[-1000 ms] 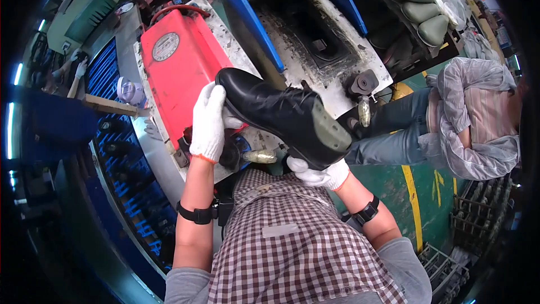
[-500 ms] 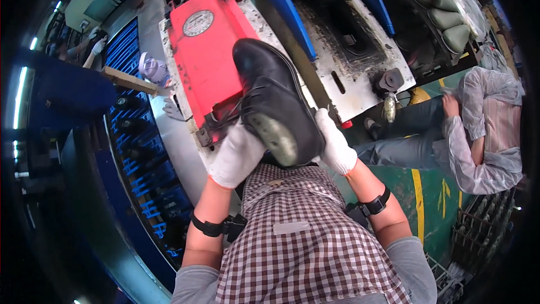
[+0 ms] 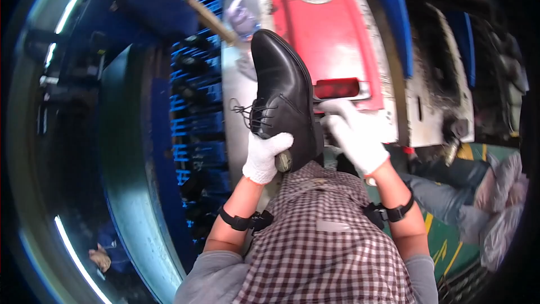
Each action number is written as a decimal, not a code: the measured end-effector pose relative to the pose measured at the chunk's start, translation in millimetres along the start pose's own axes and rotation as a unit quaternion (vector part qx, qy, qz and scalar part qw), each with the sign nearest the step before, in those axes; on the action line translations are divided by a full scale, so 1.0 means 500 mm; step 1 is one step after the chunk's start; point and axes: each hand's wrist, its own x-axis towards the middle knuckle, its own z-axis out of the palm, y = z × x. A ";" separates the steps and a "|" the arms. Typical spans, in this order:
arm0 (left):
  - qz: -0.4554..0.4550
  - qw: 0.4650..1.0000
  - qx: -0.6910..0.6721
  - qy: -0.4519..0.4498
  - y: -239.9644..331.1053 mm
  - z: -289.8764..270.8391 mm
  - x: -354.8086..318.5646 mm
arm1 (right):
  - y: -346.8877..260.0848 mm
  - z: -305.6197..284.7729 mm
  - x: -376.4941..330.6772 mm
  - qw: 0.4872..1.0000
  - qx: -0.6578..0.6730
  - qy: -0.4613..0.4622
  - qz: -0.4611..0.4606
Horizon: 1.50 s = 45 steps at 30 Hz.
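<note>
A black leather lace-up shoe [image 3: 284, 93] stands up in front of my chest, toe pointing away, laces hanging to its left. My left hand [image 3: 264, 156], in a white glove, grips the shoe at its heel end. My right hand [image 3: 355, 135], also in a white glove, rests against the shoe's right side by the heel, fingers spread. Whether the right hand grips it is hidden by the shoe. Both forearms carry black wrist straps.
A red machine housing [image 3: 332, 28] sits just beyond the shoe, on a grey metal bench [image 3: 239, 79]. Blue racks with dark shoes [image 3: 194, 107] run along the left. A seated person in grey [image 3: 484, 197] is at the lower right, beside a worn white machine [image 3: 444, 90].
The shoe has turned from lying across, sole toward me, to upright with the upper facing me. My view has swung left. Both hands shifted to the heel end.
</note>
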 end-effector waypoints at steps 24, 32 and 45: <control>-0.085 0.786 0.394 0.468 -0.065 -0.737 0.293 | 0.125 0.063 -0.006 0.910 -0.381 0.134 -0.096; -0.002 0.649 0.185 0.738 -0.224 -0.614 0.003 | 0.132 0.068 -0.009 0.903 -0.395 0.142 -0.093; -0.141 0.789 -0.185 0.569 -0.222 -1.011 -0.127 | 0.143 0.062 -0.009 0.896 -0.406 0.141 -0.111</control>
